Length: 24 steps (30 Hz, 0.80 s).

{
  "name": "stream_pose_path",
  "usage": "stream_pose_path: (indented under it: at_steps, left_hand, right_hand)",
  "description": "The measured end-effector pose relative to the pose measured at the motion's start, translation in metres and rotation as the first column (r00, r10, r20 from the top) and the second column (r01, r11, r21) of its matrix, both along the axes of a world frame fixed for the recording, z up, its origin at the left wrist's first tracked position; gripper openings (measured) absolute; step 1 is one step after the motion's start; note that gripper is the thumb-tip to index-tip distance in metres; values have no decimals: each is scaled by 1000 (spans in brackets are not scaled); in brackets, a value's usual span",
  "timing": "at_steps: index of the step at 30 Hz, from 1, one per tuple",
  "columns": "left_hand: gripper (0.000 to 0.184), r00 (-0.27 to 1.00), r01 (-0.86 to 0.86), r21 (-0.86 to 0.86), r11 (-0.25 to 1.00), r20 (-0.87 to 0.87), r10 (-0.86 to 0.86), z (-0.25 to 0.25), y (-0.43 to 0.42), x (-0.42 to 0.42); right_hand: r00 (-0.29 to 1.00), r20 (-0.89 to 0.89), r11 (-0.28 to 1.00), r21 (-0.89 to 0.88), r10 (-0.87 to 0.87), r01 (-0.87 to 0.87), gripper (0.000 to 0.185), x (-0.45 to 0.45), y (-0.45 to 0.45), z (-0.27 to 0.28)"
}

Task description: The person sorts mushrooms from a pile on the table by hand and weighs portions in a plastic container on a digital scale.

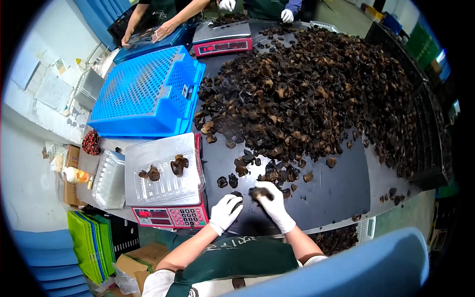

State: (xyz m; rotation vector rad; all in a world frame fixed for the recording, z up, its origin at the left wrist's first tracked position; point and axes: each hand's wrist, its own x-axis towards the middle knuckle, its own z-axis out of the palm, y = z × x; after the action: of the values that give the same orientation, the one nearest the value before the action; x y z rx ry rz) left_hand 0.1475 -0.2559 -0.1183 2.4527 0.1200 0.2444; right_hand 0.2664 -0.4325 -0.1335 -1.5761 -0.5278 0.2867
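Both hands wear white gloves at the near edge of the dark table (336, 188). My left hand (226, 212) has its fingers curled round a small dark fungus piece (237, 194), partly hidden by the fingertips. A brownish fungus piece (257, 193), somewhat blurred, is held in my right hand (271, 203). Loose pieces (227, 181) lie just beyond the hands. To the left, a clear plastic tray (166, 179) with a few fungus pieces rests on the red scale (133, 173). A large heap of dark fungus (307, 89) covers the far side.
A blue crate (133, 94) stands behind the scale, beside a second scale (222, 47). Stacked clear trays (110, 180) are at the left. Two people work across the table, one with bare hands (166, 30), one in white gloves (287, 16). Black crates (430, 133) line the right.
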Motion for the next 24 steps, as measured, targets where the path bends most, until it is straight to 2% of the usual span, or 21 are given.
stream_pose_path:
  at_steps: [1, 2, 3, 4, 5, 6, 7, 9, 10, 11, 12, 13, 14, 15, 16, 17, 19, 20, 21, 22, 24]
  left_hand:
    - [28, 999, -27, -110, 994, 32, 30, 0, 1, 3]
    - [25, 998, -56, -202, 978, 19, 61, 1, 1, 5]
    - [23, 997, -71, -276, 959, 23, 80, 8, 1, 8]
    - [23, 996, -87, -348, 933, 2, 94, 16, 0, 10]
    - [22, 994, -105, -418, 903, -20, 106, 25, -1, 12]
    - [21, 991, -128, -532, 837, -41, 125, 37, -3, 12]
    - [19, 988, -155, -633, 759, -88, 128, 52, -2, 12]
    - [19, 981, -184, -623, 760, -69, 181, 105, 10, 12]
    - [16, 979, -179, -543, 820, -11, 206, 128, 24, 10]
    - [11, 961, -205, -426, 881, 84, 264, 146, 41, 9]
    - [8, 907, -266, -489, 831, 164, 387, 142, 64, 8]
    - [11, 870, -262, -374, 890, 307, 385, 156, 91, 8]
    - [14, 786, -337, -429, 838, 363, 501, 140, 125, 7]
    - [17, 729, -431, -616, 660, 193, 656, 137, 150, 5]
    - [18, 722, -472, -417, 777, 323, 612, 138, 173, 6]
    - [18, 721, -511, -194, 837, 432, 541, 138, 193, 6]
    - [21, 786, -511, -35, 859, 384, 484, 127, 214, 5]
    - [23, 816, -502, -33, 864, 314, 486, 113, 218, 5]
    - [25, 821, -508, 39, 860, 325, 470, 102, 214, 6]
    - [24, 808, -534, 12, 845, 303, 506, 93, 208, 7]
    - [23, 776, -559, -89, 825, 294, 558, 90, 196, 10]
  right_hand:
    - [916, -402, 991, 117, -13, 65, 36, -2, -4, 2]
    - [821, -571, 911, 335, -7, 241, 36, -2, -5, -5]
    - [684, -729, 835, 380, 6, 398, 36, 2, -2, 14]
    - [547, -817, 781, 458, 181, 425, 37, 8, -10, 9]
    - [392, -847, 716, 520, 360, 466, 38, 13, -17, 5]
    - [200, -886, 658, 447, 418, 606, 40, 16, -17, 17]
    - [207, -886, 659, 449, 414, 604, 40, 17, -18, 22]
    - [160, -856, 641, 481, 492, 598, 38, 16, -16, 28]
    - [158, -847, 632, 490, 507, 600, 38, 15, -13, 33]
    - [86, -890, 645, 388, 448, 658, 36, 12, -7, 50]
    - [119, -911, 690, 379, 394, 617, 34, 9, -4, 55]
    - [156, -924, 732, 372, 348, 571, 32, 7, -2, 56]
    - [172, -885, 685, 446, 432, 576, 30, 4, -2, 48]
    - [123, -897, 707, 414, 425, 574, 28, 5, 2, 47]
    - [110, -901, 722, 405, 420, 561, 28, 5, 7, 48]
    - [98, -906, 737, 394, 411, 549, 29, 5, 12, 47]
    - [91, -836, 715, 515, 542, 472, 33, 14, 25, 43]
    - [188, -833, 748, 551, 520, 370, 35, 17, 35, 53]
    - [289, -817, 776, 570, 499, 269, 38, 20, 45, 63]
    - [398, -757, 759, 622, 519, 192, 46, 21, 59, 76]
    - [558, -625, 743, 669, 546, 21, 45, 24, 96, 98]
